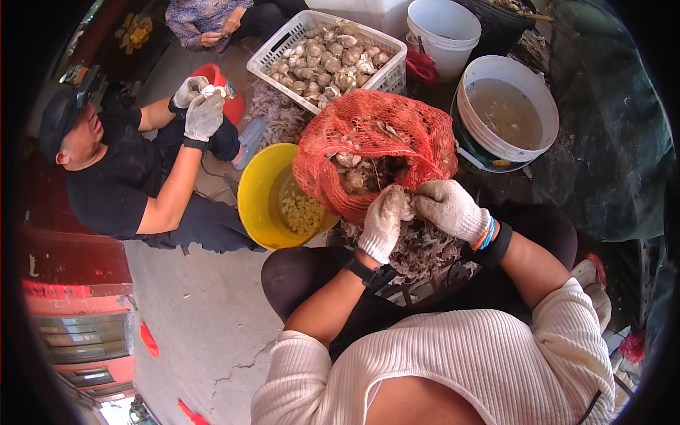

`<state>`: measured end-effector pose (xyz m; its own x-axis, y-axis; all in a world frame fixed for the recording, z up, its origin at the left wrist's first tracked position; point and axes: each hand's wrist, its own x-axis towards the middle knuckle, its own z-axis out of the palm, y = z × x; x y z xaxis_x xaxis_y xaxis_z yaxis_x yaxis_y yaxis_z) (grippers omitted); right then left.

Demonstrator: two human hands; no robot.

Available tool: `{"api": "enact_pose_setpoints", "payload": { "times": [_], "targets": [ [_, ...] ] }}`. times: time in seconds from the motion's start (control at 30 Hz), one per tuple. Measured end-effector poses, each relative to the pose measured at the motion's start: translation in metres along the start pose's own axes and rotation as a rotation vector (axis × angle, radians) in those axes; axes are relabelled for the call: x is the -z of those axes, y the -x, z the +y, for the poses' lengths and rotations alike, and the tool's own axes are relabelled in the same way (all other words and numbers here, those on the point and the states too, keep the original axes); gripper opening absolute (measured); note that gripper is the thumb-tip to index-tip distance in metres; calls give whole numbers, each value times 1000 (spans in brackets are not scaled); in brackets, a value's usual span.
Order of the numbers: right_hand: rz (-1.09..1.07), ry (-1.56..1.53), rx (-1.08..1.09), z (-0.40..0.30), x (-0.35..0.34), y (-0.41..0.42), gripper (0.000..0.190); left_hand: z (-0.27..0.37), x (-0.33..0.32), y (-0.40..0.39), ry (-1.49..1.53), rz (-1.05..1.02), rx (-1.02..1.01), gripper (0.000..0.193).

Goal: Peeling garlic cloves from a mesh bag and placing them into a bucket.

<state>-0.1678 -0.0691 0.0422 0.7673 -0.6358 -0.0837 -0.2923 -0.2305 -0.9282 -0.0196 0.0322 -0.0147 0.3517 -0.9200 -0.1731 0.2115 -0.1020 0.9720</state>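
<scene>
My left hand (384,220) and my right hand (450,208), both in knitted work gloves, meet in front of me on a garlic bulb (408,208). Fingers of both gloves cover much of the bulb. Just beyond them stands a red mesh sack (372,122), its mouth gaping towards me, with unpeeled garlic bulbs (355,172) inside. Below my hands, between my knees, lies a heap of garlic skins (422,249). To the left of the sack, a yellow bucket (255,199) holds peeled garlic cloves (302,212) at its bottom.
A white plastic crate (396,69) full of garlic bulbs sits behind the sack. Right of it are a white bucket (445,26) and another bucket (552,114) of cloudy water. At left, a gloved co-worker (106,175) handles garlic by a red bucket (234,106); another person (207,24) sits beyond.
</scene>
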Motion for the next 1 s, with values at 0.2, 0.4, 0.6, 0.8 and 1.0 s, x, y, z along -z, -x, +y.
{"api": "enact_pose_setpoints", "payload": {
  "times": [0.2, 0.4, 0.6, 0.8, 1.0],
  "targets": [
    [-9, 233, -29, 17, 8, -5, 19, 22, -2, 4, 238, -135, 33, 44],
    [-194, -98, -142, 7, 9, 1, 25, 7, -1, -6, 296, -39, 24, 36],
    [19, 145, 104, 6, -4, 3, 25, -2, 5, -11, -159, -22, -197, 27],
    [32, 151, 142, 1, -9, 4, 21, -1, -2, -2, 139, 135, -1, 38],
    [0, 216, 86, 19, 0, -2, 20, 11, 3, -8, 423, -50, 142, 47]
  ]
}}
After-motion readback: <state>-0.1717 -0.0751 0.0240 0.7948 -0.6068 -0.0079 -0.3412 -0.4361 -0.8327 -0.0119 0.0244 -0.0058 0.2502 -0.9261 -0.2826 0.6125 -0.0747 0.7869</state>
